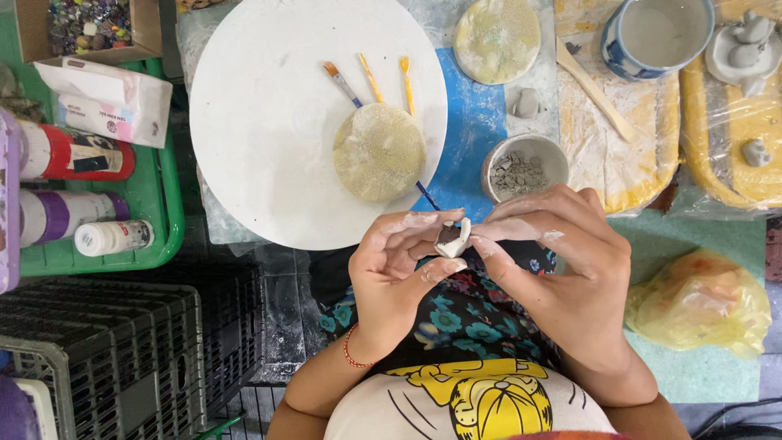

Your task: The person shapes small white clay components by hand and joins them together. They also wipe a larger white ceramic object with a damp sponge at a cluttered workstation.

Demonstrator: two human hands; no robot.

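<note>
A small white clay piece with a dark hollow (450, 237) sits pinched between both hands, just over the person's lap. It looks light, soft and damp, so it would squash if pressed hard; holding its thicker edges seems safest. The left hand (401, 265) has fingers closed around it, and the right hand (562, 253) grips its other side. Nearby lie a big round white board (261, 122), a bumpy yellow sponge disc (379, 152) and a small metal bowl of grey clay bits (524, 167).

Small white clay piece (452, 238), dark-faced, pinched between both hands' fingertips.
</note>
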